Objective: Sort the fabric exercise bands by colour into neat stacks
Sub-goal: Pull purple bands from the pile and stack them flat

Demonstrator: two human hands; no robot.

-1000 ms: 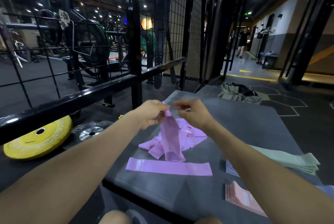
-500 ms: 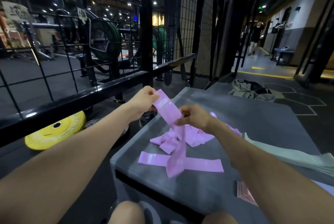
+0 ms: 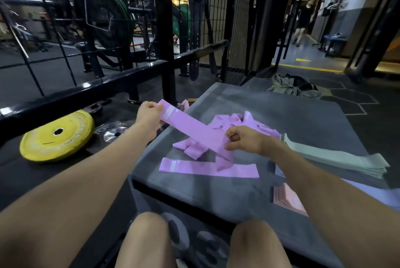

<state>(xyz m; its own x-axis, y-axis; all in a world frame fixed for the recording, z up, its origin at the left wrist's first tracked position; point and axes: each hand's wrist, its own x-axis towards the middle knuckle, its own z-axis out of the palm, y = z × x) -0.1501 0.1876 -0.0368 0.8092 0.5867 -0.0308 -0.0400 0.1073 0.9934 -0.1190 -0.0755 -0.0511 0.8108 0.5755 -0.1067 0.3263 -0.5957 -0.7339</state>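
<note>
Both hands are holding one purple band (image 3: pixel 190 131) stretched out flat in the air above the grey platform (image 3: pixel 270 116), whereas half a second ago it was hanging more folded and drooping down from the grip; now it is being pulled into a straighter diagonal strip. Left hand (image 3: pixel 149 117) is pinching the upper left end, fingers curled round the edge near the pale label, and it is sitting further out to the left than before, past the platform's edge. Right hand (image 3: pixel 244 141) is gripping the lower right end, fingers curled tight on the fabric, lower and closer to the body than earlier, with a short tail of band dangling below it. Under the held band the loose purple pile (image 3: pixel 238 123) is lying crumpled in the middle of the platform, same as before. One flat purple band (image 3: pixel 207 167) is lying straight near the front edge, unmoved, the dangling tail overlapping it in view. Green stack (image 3: pixel 337 157) is sitting to the right, pink stack (image 3: pixel 287 199) at the near right, partly hidden by the right forearm. Yellow weight plate (image 3: pixel 56 135) is lying on the floor to the left, and camera view is shifting slightly compared with the earlier frame
</note>
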